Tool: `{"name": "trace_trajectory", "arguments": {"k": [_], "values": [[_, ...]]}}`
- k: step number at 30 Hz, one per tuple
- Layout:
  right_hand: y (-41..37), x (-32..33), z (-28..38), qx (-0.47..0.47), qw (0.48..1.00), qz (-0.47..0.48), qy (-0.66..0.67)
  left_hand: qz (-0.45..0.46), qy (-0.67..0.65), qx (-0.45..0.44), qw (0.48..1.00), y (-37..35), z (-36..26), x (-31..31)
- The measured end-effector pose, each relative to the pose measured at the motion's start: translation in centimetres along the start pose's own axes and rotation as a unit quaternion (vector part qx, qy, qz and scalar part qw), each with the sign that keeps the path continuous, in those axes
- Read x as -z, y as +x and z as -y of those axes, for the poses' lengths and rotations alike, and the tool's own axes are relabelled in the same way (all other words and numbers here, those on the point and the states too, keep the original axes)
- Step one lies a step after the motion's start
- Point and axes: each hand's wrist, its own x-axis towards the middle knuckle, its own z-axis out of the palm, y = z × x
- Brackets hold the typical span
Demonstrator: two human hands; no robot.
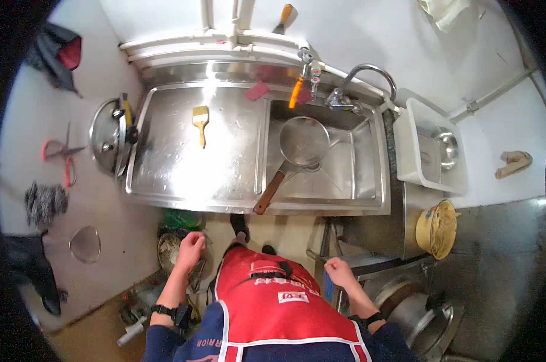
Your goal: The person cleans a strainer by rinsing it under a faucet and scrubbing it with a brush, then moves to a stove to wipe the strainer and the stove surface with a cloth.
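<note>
Here, a strainer (304, 142) and a brush (200, 125) lie at the sink (344, 172)

The left hand (191, 246) is raised in front of the drainboard (236, 157), its fingers curled in. The right hand (340, 271) is well apart from it, near a large pot (405, 314), its fingers also curled. Whether either encloses something small, I cannot tell. The strainer's mesh is over the sink, and its wooden handle slants across the divider to the front edge. The brush lies on the drainboard, bristles toward the back wall. A pink cloth (256, 91) sits at the drainboard's back corner, near the tap (340, 96). On the right, a white bin (408, 151) holds a metal bowl (448, 151); a yellow tub (426, 232) stands nearer the person. Scissors (72, 149) hang on the left wall.
</note>
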Motion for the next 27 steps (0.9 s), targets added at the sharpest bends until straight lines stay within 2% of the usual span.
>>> {"name": "trace_trajectory", "arguments": {"k": [2, 3, 5, 6, 7, 9, 13, 16, 18, 19, 21, 22, 24, 26, 27], "values": [[-2.8, -0.5, -0.8, -0.058, 0.998, 0.035, -0.001, 0.030, 0.066, -0.037, 0.997, 1.9, -2.2, -1.6], [-1.0, -0.4, 1.0, -0.082, 0.996, 0.031, -0.016, 0.071, 0.057, -0.040, 0.995, 7.2, -3.8, -1.9], [-0.8, -2.3, 1.4, -0.048, 0.999, 0.011, 0.013, 0.071, 0.049, -0.042, 0.995, 9.1, -7.4, -2.0], [0.7, -2.7, 2.8, 0.051, 0.998, -0.029, -0.002, 0.078, 0.043, -0.048, 0.995, 12.1, -8.6, -1.5], [0.7, -2.4, 3.7, 0.043, 0.999, -0.029, -0.003, 0.087, 0.035, -0.041, 0.995, 13.7, -9.1, -1.4], [1.3, -1.4, 6.5, -0.089, 0.993, -0.025, 0.076, 0.092, 0.040, -0.020, 0.995, 16.3, -11.4, -1.1], [4.0, 0.4, 10.2, -0.062, 0.996, -0.041, 0.039, 0.062, 0.111, -0.091, 0.988, 20.8, -16.2, -1.4], [6.1, 2.9, 13.9, -0.057, 0.998, -0.017, -0.016, 0.109, 0.119, -0.106, 0.981, 22.3, -16.2, -3.8], [8.9, 5.3, 17.0, 0.012, 0.998, 0.022, -0.053, 0.160, 0.148, -0.130, 0.967, 21.6, -15.2, -5.9], [11.0, 6.7, 18.2, 0.030, 0.998, 0.039, -0.050, 0.189, 0.121, -0.097, 0.970, 20.3, -15.7, -6.9], [15.9, 9.6, 21.4, 0.066, 0.995, 0.074, -0.026, 0.240, 0.176, -0.052, 0.953, 17.6, -16.7, -8.7], [18.6, 11.3, 24.5, 0.073, 0.994, 0.074, -0.018, 0.231, 0.175, -0.045, 0.956, 16.3, -17.0, -9.7], [24.0, 15.2, 31.6, 0.123, 0.991, 0.034, -0.043, 0.268, 0.178, 0.027, 0.946, 13.4, -17.1, -11.6], [30.4, 17.9, 37.7, 0.286, 0.957, -0.038, 0.011, 0.221, 0.176, 0.030, 0.959, 11.5, -15.4, -13.3], [32.0, 19.1, 41.9, 0.284, 0.956, -0.071, 0.033, 0.189, 0.175, 0.027, 0.966, 10.6, -14.3, -14.1]]}}
